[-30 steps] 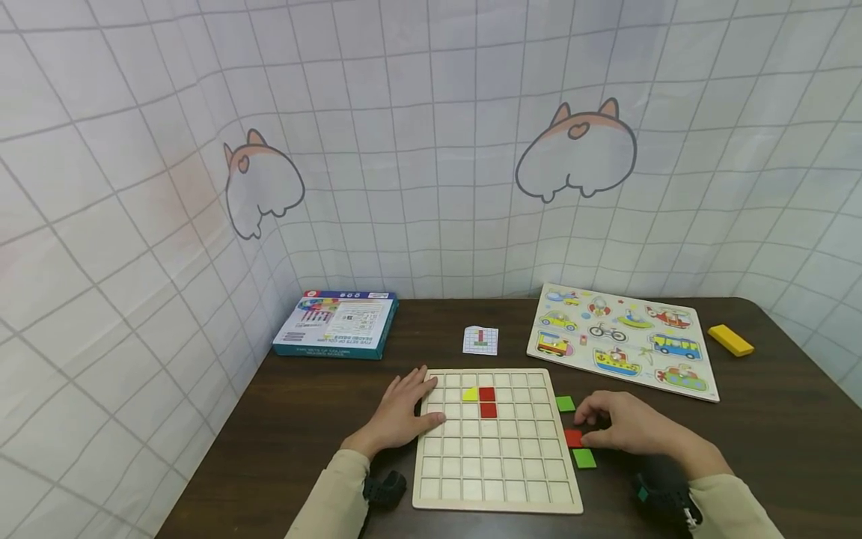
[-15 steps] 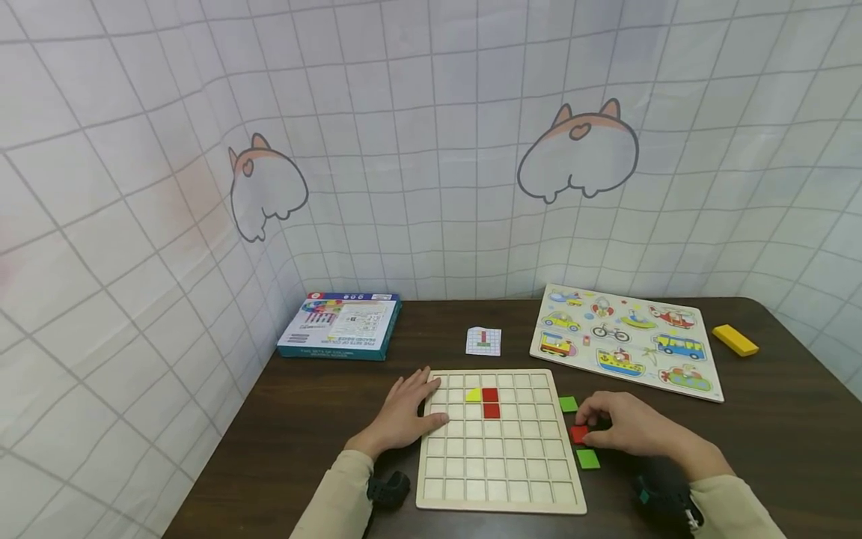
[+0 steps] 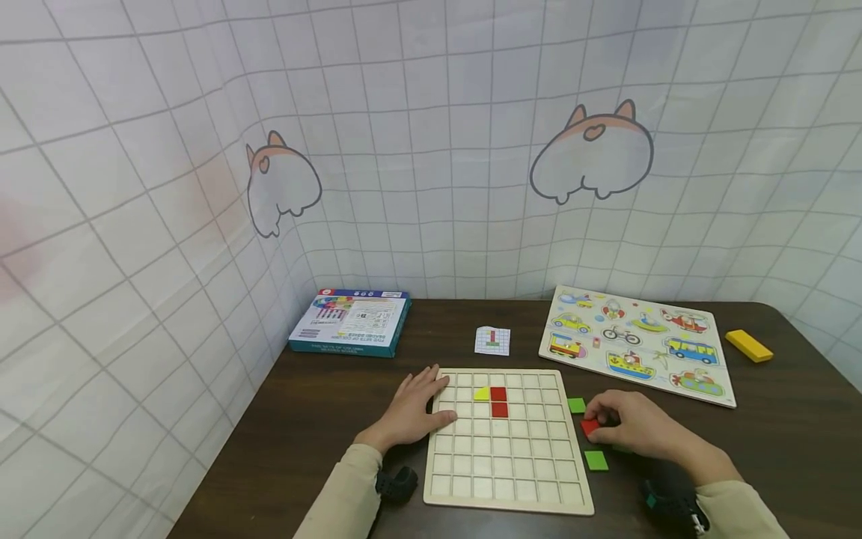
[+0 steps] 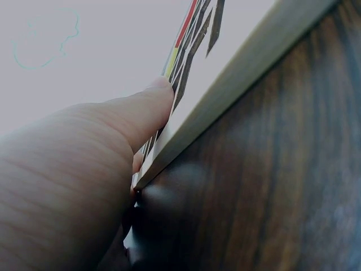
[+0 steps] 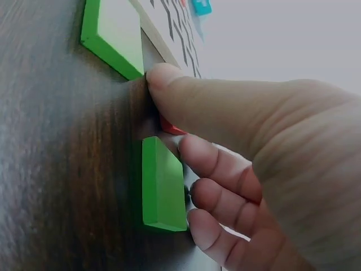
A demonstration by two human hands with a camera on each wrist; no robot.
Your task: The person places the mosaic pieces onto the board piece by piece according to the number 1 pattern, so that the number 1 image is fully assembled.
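Observation:
A red square tile (image 3: 590,427) is pinched between the thumb and fingers of my right hand (image 3: 640,425), just off the right edge of the pale wooden grid board (image 3: 505,471). In the right wrist view, most of that red tile (image 5: 171,126) is hidden behind the thumb. Green tiles lie around this hand: one (image 3: 576,405) farther back, one (image 3: 596,460) nearer, and one (image 3: 621,449) mostly covered by the palm. My left hand (image 3: 411,412) rests on the board's left edge, thumb on its surface. A yellow piece (image 3: 481,394) and two red tiles (image 3: 499,402) sit in the grid.
A small paper card (image 3: 492,340) with a red and green pattern lies behind the board. Back left is a flat box (image 3: 350,322). A vehicle picture board (image 3: 636,344) stands back right, with a yellow block (image 3: 749,346) beside it.
My right hand has shifted the red tile slightly away from me and from the board's edge. A green tile under the palm now shows. The left hand stays on the board; the view has turned slightly.

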